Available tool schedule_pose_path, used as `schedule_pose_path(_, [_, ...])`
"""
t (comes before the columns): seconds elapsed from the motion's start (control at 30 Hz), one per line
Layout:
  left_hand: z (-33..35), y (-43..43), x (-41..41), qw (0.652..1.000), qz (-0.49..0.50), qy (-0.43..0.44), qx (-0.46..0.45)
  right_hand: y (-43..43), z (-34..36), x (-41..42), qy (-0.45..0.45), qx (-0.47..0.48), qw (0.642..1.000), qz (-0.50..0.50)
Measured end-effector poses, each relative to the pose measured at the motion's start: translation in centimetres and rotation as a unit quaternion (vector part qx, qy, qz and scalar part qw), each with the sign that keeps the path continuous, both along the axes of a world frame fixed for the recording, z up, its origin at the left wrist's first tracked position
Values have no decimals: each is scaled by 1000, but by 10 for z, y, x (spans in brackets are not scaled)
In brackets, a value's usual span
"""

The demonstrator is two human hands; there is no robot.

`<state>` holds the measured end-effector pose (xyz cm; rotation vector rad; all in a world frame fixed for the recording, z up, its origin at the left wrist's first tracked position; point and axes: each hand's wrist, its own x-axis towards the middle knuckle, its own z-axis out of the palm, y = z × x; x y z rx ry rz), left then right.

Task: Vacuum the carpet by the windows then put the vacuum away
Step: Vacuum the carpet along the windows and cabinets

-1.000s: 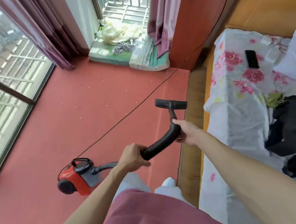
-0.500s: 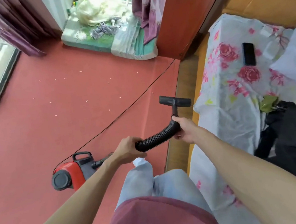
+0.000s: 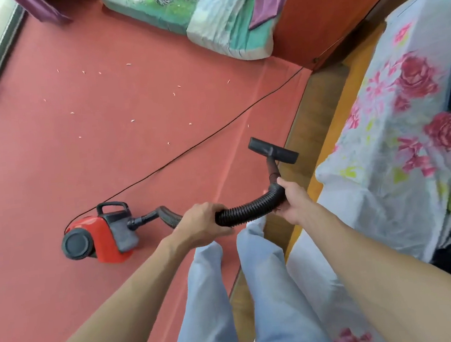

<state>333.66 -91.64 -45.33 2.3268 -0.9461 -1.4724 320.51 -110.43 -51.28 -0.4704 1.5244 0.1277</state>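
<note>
The red vacuum (image 3: 97, 235) sits on the carpet (image 3: 51, 167) beside you. Your left hand (image 3: 202, 223) and right hand (image 3: 291, 203) each grip its hose (image 3: 245, 210), nozzle (image 3: 273, 150) raised. Vacuuming looks barely begun: lower it toward the pale scraps (image 3: 132, 120) near the window.

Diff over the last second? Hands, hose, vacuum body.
The view tipped down and the person stepped forward, so the red vacuum sits nearer. Nothing grabbed or released: left hand and right hand still grip the hose, nozzle still off the carpet.
</note>
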Motion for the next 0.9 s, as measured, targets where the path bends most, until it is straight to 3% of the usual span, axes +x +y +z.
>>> schedule_pose_path(0.33, [-66, -28, -49, 998, 64, 11, 19, -35, -85, -22, 25, 52, 998, -8])
schedule_pose_path(0.47, [-86, -24, -69, 996, 3, 36, 80, -24, -105, -42, 78, 79, 991, 68])
schedule_pose_path(0.63, [-114, -16, -82, 989, -7, 97, 111, -9, -129, -46, 104, 45, 985, 131])
schedule_pose_path(0.9, [-148, -28, -70, 991, 97, 27, 93, -25, -172, 7, 83, -27, 988, 130])
